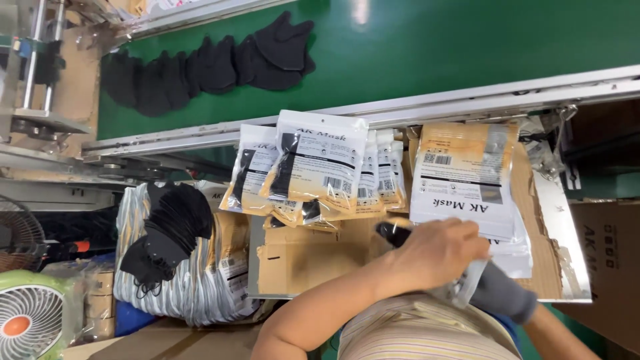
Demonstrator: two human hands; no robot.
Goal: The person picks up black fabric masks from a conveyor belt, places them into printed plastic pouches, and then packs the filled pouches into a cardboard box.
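My left hand (441,252) is closed around a folded black mask (392,233) whose end sticks out left of the fingers. It sits over the mouth of a clear pouch (467,288). My right hand (501,293), in a grey sleeve or glove, reaches in from the lower right, its fingers hidden under the left hand and the pouch. Just above lies a stack of empty white-and-tan printed pouches (463,180). To the left, several filled mask packs (313,160) overlap on a cardboard surface (300,257).
A green conveyor belt (433,47) with a metal rail (467,103) carries a row of black masks (213,67). A pile of loose black masks (170,230) rests on a striped bag (200,287). A small fan (27,320) stands at lower left, a carton (607,253) at right.
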